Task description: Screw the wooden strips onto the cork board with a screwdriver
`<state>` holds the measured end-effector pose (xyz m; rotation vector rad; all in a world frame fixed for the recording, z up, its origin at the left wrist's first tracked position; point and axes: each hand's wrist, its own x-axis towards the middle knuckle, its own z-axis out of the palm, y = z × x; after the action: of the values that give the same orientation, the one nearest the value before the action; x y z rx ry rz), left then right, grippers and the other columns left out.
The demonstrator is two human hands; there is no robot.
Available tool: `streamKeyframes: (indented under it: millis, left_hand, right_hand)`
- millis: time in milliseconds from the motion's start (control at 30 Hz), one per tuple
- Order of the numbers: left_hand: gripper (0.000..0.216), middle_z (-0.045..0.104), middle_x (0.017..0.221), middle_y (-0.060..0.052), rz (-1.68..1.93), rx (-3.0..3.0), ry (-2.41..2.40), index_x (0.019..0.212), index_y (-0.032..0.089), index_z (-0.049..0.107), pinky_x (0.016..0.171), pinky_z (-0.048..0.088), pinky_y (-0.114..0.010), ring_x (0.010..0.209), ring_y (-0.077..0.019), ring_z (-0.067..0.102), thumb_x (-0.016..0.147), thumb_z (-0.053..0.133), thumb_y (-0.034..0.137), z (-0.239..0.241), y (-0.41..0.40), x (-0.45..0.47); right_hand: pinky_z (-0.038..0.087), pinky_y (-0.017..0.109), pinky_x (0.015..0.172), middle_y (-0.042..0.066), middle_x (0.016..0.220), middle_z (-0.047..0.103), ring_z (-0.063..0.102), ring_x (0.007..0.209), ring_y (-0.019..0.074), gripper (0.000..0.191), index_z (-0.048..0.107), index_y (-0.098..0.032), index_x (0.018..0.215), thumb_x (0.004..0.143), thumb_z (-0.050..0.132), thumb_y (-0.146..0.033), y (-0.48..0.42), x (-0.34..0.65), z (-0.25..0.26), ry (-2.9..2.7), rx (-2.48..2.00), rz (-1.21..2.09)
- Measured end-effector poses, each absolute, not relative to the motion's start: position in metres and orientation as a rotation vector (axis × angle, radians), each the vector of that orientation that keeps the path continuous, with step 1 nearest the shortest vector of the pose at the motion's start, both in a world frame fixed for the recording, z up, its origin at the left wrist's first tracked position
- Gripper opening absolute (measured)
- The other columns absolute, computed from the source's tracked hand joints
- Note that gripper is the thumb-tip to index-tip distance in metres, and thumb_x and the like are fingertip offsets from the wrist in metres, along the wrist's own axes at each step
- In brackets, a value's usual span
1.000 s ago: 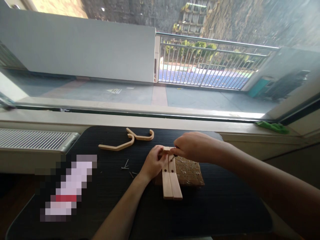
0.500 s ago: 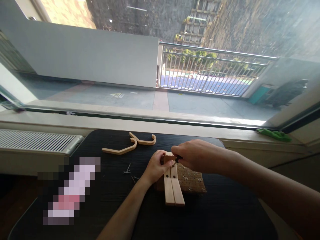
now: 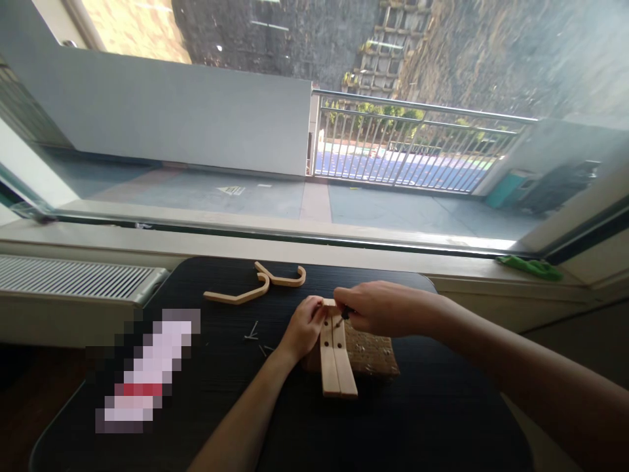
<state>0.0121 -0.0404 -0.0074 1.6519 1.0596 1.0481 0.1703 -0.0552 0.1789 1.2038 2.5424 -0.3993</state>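
Beyond the window [image 3: 565,98] we see a metal railing [image 3: 368,98], and below the glass a pale sill [image 3: 122,241] with a green cloth [image 3: 531,267] at its right; a white radiator [image 3: 78,278] stands to the left. Against the sill is a black table [image 3: 417,406] with rounded corners. Near its middle we find two wooden strips [image 3: 339,377], side by side and touching, lying over a brown slab [image 3: 371,351] with their near ends projecting past its edge. Dark holes mark both strips. We note the left hand [image 3: 303,328] closed about the left side of the strips near their far end, steadying them. The right hand [image 3: 371,308] is wrapped around a dark-handled tool [image 3: 346,313], whose thin shaft slants down to the farther hole of the right strip; we cannot tell how deep its tip sits. To the left lie loose screws [image 3: 251,335] and, farther back, two hooked wooden pieces [image 3: 236,299], just beside each other. At the table's left we observe a pixelated patch [image 3: 147,367], its content unreadable.
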Motion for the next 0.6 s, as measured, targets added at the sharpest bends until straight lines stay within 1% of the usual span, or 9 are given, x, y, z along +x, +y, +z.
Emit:
streamKeyframes:
  millis: [333, 600]
  left_hand:
    - [0.021, 0.061, 0.089, -0.006, 1.040, 1.647, 1.058, 0.085, 0.018, 0.060, 0.083, 0.044, -0.033, 0.087, -0.0204, 0.056, 0.094, 0.046, 0.030, -0.010, -0.040, 0.011]
    - [0.018, 0.060, 0.087, -0.004, 1.069, 1.649, 1.026, 0.081, 0.018, 0.059, 0.082, 0.044, -0.031, 0.087, -0.0191, 0.056, 0.092, 0.047, 0.025, -0.006, -0.040, 0.012]
  right_hand:
    - [0.023, 0.028, 0.050, 0.004, 0.073, 0.060, 0.038, 0.053, 0.0131, 0.015, 0.052, -0.019, 0.094, 0.088, 0.041, -0.027, -0.049, 0.172, 0.173, 2.581, 1.238, -0.446]
    - [0.023, 0.028, 0.051, 0.005, 0.073, 0.061, 0.037, 0.053, 0.0129, 0.019, 0.055, -0.018, 0.094, 0.090, 0.040, -0.029, -0.051, 0.161, 0.177, 2.569, 1.230, -0.448]
